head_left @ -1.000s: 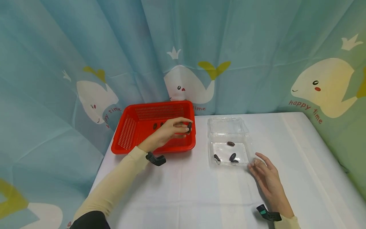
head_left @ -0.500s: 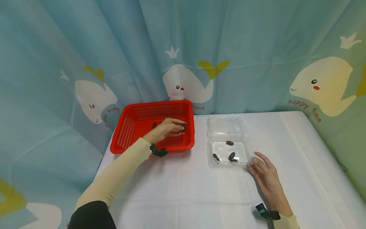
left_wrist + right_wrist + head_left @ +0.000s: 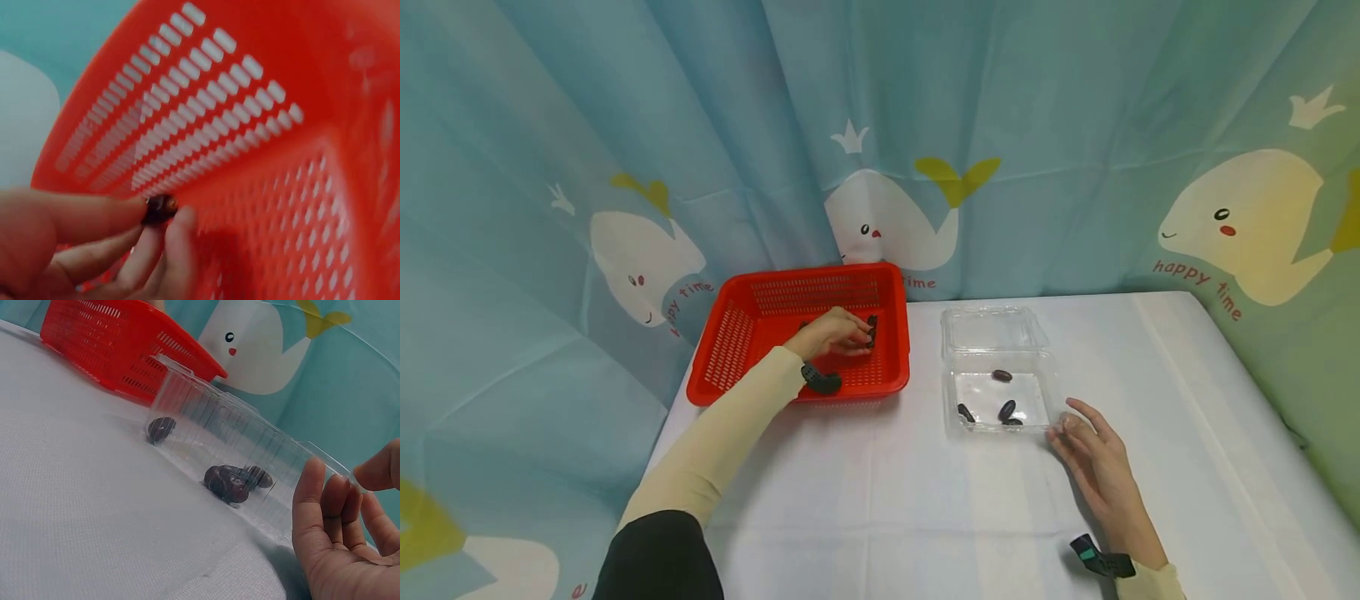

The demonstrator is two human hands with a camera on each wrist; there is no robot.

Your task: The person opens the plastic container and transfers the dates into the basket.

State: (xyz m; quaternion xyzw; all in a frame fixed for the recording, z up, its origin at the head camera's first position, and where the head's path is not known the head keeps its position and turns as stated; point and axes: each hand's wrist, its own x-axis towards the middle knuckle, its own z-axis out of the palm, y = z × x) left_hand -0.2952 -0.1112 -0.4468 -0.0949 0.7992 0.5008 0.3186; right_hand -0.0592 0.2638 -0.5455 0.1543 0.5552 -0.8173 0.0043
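Note:
In the head view my left hand [image 3: 835, 332] reaches into the red plastic basket [image 3: 730, 350]. Thumb and fingers pinch a dark brown, glossy date [image 3: 160, 209], seen close up in the left wrist view against the basket's slotted wall. Another dark spot shows at the hand's far left, mostly hidden behind it. On the right, a hinged clear plastic box [image 3: 955, 392] lies with its lid folded back. Several dates [image 3: 1007, 410] rest in it. My right hand [image 3: 1101, 462] pinches the box's near right corner between thumb and fingers, as the right wrist view shows.
Under everything is a table with a white cloth [image 3: 925, 517]. Behind and on both sides hangs a blue-green curtain [image 3: 1060, 125] printed with whales. The basket stands at the back left, close to the curtain, with the box a short way to its right.
My left hand has drawn leftward from the basket's right side with the date and now sits lower in the basket. The right hand and the box have stayed put.

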